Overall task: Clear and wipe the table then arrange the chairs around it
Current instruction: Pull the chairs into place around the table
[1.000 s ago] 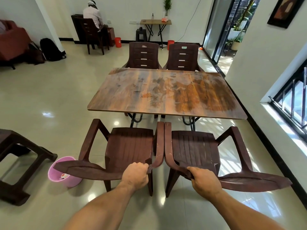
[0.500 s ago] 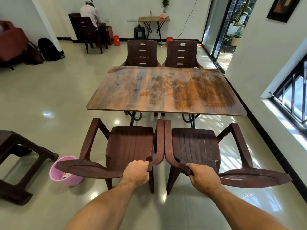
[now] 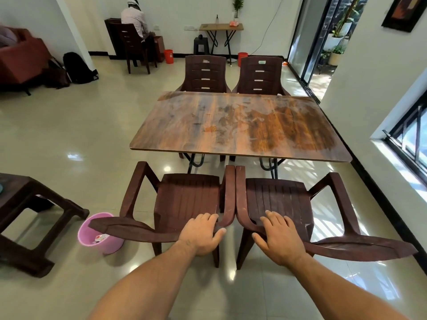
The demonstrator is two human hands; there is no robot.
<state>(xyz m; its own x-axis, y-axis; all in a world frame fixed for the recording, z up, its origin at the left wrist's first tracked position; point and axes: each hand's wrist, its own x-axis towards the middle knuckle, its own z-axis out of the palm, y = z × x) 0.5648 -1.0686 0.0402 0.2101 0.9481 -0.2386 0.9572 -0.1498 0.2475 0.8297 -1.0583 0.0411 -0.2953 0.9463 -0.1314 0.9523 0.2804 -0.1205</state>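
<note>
Left hand [image 3: 201, 235] lies flat over the top rail of the left-hand chair [image 3: 187, 199], fingers stretched forward and relaxed, thumb out to the side; not gripping, only resting on the rail. Right hand [image 3: 280, 239] does the same on the right-hand chair [image 3: 277, 199]: fingers spread over the rail, thumb splayed, loose. The two chairs stand side by side, inner armrests touching, seats facing the table [image 3: 231, 125]. Their front edges sit near the table's near edge; whether they reach under it cannot be told from here. The tabletop is brown wood grain with pale streaks and patches across it. At the far edge, two more matching chairs [image 3: 204, 75] face this way, also side by side, backs upright and close to the table. On the floor just left of the left-hand chair is a pink bin [image 3: 108, 247] with some scraps inside, and beyond it a low brown stool [image 3: 34, 204]. Far back, a person [image 3: 132, 17] sits at the wall, back turned. A barred window [image 3: 411, 135] is on the right.
</note>
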